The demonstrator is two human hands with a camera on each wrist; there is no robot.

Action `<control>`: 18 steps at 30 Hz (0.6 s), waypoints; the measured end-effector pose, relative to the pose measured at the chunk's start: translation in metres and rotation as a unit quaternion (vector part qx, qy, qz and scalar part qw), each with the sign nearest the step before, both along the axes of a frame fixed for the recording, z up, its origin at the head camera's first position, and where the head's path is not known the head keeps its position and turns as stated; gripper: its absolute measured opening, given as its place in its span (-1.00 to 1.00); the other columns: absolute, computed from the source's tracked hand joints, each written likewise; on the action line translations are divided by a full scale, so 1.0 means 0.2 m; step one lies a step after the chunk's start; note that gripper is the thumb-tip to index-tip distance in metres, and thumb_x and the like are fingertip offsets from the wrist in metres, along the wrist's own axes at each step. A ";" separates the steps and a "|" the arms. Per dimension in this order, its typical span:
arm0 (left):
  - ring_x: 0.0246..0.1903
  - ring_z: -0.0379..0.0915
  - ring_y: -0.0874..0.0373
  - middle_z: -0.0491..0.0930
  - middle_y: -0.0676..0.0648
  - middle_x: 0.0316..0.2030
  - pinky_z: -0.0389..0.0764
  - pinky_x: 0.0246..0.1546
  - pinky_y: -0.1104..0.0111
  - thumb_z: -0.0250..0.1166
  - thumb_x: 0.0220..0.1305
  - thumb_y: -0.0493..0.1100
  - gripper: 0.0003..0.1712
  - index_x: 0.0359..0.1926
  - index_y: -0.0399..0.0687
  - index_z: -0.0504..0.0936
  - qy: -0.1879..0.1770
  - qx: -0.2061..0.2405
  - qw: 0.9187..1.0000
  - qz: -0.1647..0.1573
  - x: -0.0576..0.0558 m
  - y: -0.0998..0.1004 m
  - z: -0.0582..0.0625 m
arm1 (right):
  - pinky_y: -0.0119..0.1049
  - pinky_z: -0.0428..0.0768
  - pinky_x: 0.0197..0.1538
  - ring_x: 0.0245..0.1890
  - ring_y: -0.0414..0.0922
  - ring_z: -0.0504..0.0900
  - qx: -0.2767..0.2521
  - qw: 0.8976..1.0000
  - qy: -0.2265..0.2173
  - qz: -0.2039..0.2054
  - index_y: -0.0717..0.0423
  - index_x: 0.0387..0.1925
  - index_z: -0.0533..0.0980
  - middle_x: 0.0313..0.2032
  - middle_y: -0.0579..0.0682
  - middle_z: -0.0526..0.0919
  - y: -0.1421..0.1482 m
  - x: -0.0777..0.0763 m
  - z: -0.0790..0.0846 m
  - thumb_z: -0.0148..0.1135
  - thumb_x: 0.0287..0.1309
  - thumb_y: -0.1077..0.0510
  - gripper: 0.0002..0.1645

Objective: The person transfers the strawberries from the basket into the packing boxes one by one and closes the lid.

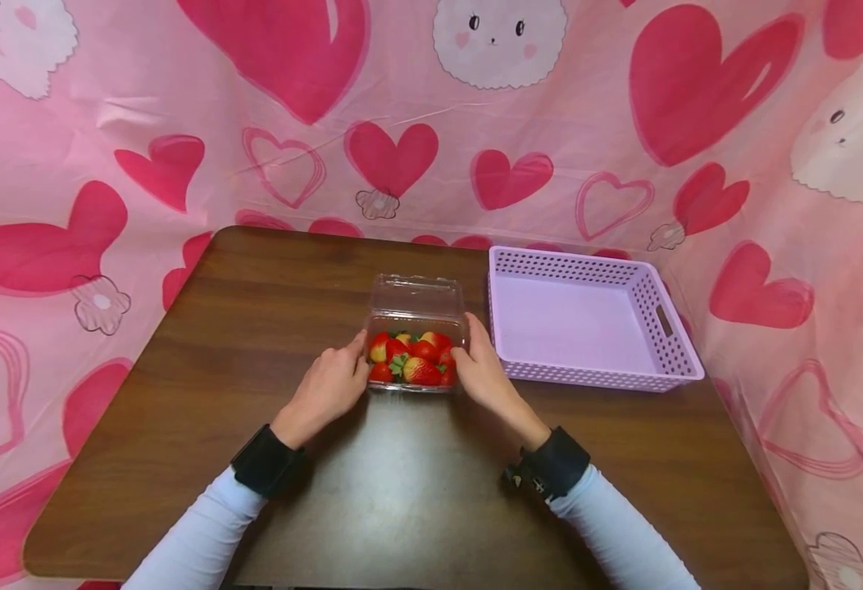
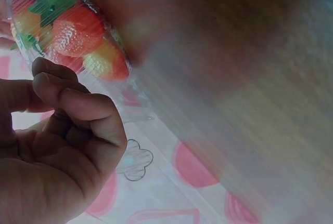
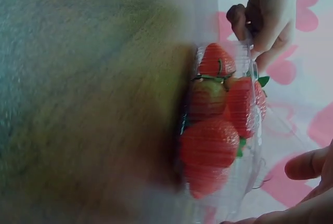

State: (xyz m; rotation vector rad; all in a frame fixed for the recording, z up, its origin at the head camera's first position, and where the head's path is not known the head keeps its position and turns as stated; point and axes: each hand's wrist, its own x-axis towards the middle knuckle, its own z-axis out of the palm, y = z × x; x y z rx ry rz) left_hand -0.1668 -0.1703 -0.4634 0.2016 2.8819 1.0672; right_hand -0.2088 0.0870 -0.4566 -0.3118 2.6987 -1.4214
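A clear plastic clamshell container [image 1: 417,392] of strawberries [image 1: 421,371] is on the table in the head view, its lid [image 1: 416,295] raised at the back. My left hand [image 1: 330,381] holds the container's left side; its curled fingers meet the rim in the left wrist view. On the opposite side, my right hand [image 1: 484,373] holds the container, with the thumb by the rim and fingers along the outer wall. Red berries [image 3: 209,143] show through the wall in the right wrist view. Part of the right hand is cut off there.
A lilac plastic basket [image 1: 579,319] with perforated walls stands to the right of the container, near the table's back edge. The brown wooden table [image 1: 254,319] is backed by a pink cloth [image 1: 291,188] with hearts. Black bands [image 1: 267,460] circle both wrists.
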 end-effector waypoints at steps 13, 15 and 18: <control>-0.54 0.45 -0.04 0.48 -0.13 -0.51 0.54 -0.46 0.18 0.08 0.63 -0.04 -0.43 0.36 -0.44 0.48 -0.029 -0.005 0.999 0.034 -0.10 -0.08 0.05 | 0.07 0.25 0.51 0.51 0.24 0.27 -0.219 0.965 -0.119 -0.078 0.36 0.61 0.06 0.53 0.36 0.21 -0.03 -0.07 -0.10 -0.17 0.59 0.20 -0.30; -0.48 0.48 -0.03 0.53 -0.15 -0.45 0.56 -0.41 0.20 0.06 0.64 -0.05 -0.49 0.27 -0.42 0.55 -0.034 0.014 0.999 0.040 -0.16 -0.09 0.06 | 0.08 0.26 0.50 0.50 0.25 0.28 -0.225 0.964 -0.116 -0.084 0.38 0.61 0.06 0.52 0.38 0.24 -0.04 -0.08 -0.12 -0.18 0.59 0.19 -0.31; -0.46 0.52 -0.04 0.59 -0.21 -0.37 0.60 -0.40 0.24 0.07 0.64 -0.07 -0.52 0.25 -0.40 0.57 -0.058 0.062 0.995 0.047 -0.24 -0.10 0.07 | 0.08 0.25 0.50 0.49 0.25 0.29 -0.225 0.964 -0.117 -0.085 0.39 0.61 0.05 0.51 0.38 0.25 -0.05 -0.10 -0.13 -0.19 0.58 0.19 -0.30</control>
